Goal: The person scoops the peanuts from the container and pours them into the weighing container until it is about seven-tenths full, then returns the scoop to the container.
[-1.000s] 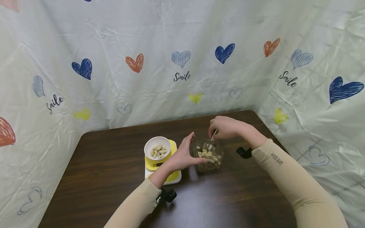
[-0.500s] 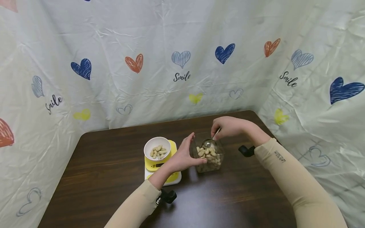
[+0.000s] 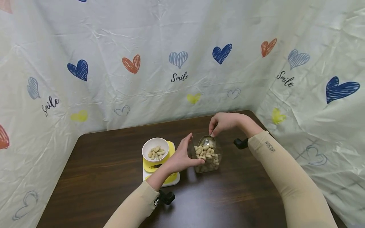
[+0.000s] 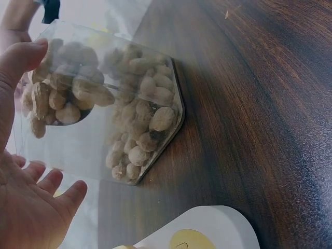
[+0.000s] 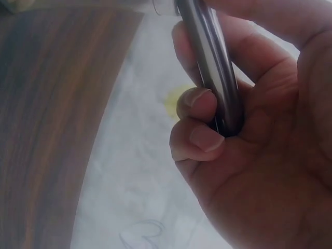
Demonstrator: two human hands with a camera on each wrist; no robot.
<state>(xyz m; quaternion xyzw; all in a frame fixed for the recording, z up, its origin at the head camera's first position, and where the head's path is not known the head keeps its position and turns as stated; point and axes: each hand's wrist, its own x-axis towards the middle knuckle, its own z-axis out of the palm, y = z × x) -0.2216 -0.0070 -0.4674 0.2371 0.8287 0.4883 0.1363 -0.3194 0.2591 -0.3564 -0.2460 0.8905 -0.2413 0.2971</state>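
My right hand [image 3: 223, 123] grips the dark metal handle [image 5: 211, 67] of a round-bowled metal scoop [image 3: 207, 140], fingers curled round it. The scoop's bowl is inside a clear plastic container [image 3: 206, 168] of unshelled peanuts [image 3: 203, 151]. Through the wall, the left wrist view shows peanuts [image 4: 67, 88] heaped in the bowl, above the rest at the bottom. My left hand [image 3: 181, 157] holds the container's left side, thumb on the near wall and fingers toward the far corner. Left of it, a white bowl [image 3: 146, 152] with several peanuts stands on a yellow and white kitchen scale [image 3: 172, 183].
The dark wooden table [image 3: 94, 177] carries the scale and container close together, with my left forearm crossing the scale's near part. A white curtain [image 3: 154, 31] printed with hearts hangs behind the table and along both sides.
My right hand has shifted slightly up and left, and the scoop's bowl has come up and tilted among the peanuts. My left hand stays on the container; the head view has turned slightly.
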